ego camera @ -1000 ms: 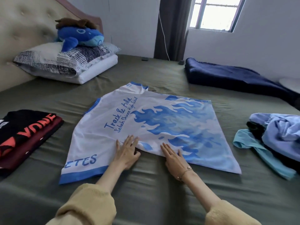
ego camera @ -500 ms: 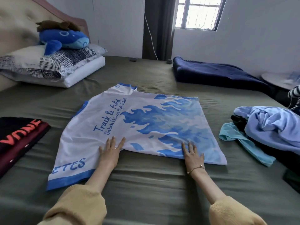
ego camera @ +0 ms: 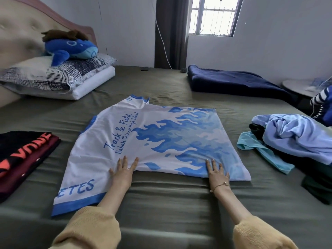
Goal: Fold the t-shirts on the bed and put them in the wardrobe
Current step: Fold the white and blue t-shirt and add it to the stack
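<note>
Bed [ego camera: 161, 203], olive sheet, carries everything. Largest item: white-and-blue flame t-shirt [ego camera: 161, 141], spread flat at the bed's middle toward the near edge, one side already turned in along a straight crease nearest the person; a sleeve with blue trim sticks out at its lower left. Navy blanket [ego camera: 233, 81] lies folded at the far right edge below the window. Pillows [ego camera: 59, 76] stacked at the headboard corner, a blue plush toy [ego camera: 71, 49] on top. Right edge: heap of unfolded shirts [ego camera: 294, 139], light blue, teal and dark, crumpled together. Left edge: folded stack [ego camera: 23, 155], black on maroon, looks finished. Left hand [ego camera: 124, 173] lies flat on the crease, fingers straight and spread, pressing, gripping nothing. Right hand [ego camera: 217, 173] likewise flat on the crease, further right, nothing grasped. Judgement: early to mid task; two shirts folded, one mid-fold, several waiting in the heap. Wardrobe not in view, nothing stored yet.
</note>
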Demonstrator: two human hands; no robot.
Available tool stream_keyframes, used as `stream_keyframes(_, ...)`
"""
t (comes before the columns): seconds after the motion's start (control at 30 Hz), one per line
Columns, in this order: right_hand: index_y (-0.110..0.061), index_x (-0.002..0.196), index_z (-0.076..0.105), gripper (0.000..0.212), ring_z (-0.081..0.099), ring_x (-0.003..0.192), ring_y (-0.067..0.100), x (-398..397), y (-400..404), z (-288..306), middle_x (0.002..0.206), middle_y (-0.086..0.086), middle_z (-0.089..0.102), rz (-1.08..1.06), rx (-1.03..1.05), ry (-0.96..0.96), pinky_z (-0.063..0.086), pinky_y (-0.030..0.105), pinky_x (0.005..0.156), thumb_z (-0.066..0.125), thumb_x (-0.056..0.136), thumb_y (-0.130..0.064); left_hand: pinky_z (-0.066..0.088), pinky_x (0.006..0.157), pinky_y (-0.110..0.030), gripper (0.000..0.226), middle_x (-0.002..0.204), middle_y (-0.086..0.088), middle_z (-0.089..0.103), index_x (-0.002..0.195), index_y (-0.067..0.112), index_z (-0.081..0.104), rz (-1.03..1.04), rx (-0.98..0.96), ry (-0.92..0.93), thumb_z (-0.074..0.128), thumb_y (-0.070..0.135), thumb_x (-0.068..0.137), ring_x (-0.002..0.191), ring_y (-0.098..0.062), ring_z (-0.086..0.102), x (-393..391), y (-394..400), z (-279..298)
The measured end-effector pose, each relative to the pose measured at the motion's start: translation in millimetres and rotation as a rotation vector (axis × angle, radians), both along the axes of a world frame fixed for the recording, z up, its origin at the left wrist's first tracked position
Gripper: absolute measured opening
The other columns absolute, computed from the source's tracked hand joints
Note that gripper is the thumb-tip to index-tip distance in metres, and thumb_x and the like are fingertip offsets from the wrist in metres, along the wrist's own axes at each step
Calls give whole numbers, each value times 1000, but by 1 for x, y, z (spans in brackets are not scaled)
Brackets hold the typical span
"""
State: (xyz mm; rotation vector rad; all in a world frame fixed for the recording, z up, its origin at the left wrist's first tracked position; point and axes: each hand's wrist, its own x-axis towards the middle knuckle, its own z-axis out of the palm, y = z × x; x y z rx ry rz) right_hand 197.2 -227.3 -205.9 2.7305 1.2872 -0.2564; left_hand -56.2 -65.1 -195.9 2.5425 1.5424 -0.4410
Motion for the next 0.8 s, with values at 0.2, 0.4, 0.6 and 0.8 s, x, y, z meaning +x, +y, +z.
stream_keyframes(0.2, -13, 137, 33, 44, 38, 133, 18, 18, -6, 11, 145, 5, 36, -40, 119, -102, 35, 41, 104, 34, 95, -1, 32, 108, -44, 70, 150, -11, 27, 150, 22, 14, -27, 155, 16, 45, -1, 92, 138, -26, 30, 6, 10, 13)
stream_keyframes(0.4, -16, 113, 59, 31, 54, 116, 23, 50, 17, 42, 121, 7, 60, -214, 258, -80, 34, 32, 98, 41, 90, -7, 41, 95, -32, 31, 121, -4, 59, 118, 16, 55, -2, 350, 82, 44, 1, 93, 113, -20, 57, 31, 44, 51)
stream_keyframes(0.6, -13, 112, 60, 27, 54, 115, 27, 92, 45, 54, 121, 13, 59, -380, 350, 32, 35, 36, 97, 43, 91, -15, 46, 87, -29, 29, 118, -5, 60, 118, 14, 56, 80, 388, 52, 42, 4, 95, 109, -20, 59, 60, 90, 60)
stream_keyframes(0.8, -8, 113, 62, 28, 55, 111, 36, 138, 66, 43, 117, 22, 59, -508, 486, 145, 44, 39, 89, 47, 90, -13, 45, 82, -29, 24, 110, -5, 62, 113, 12, 58, 148, 387, -12, 40, 6, 98, 101, -19, 61, 95, 131, 46)
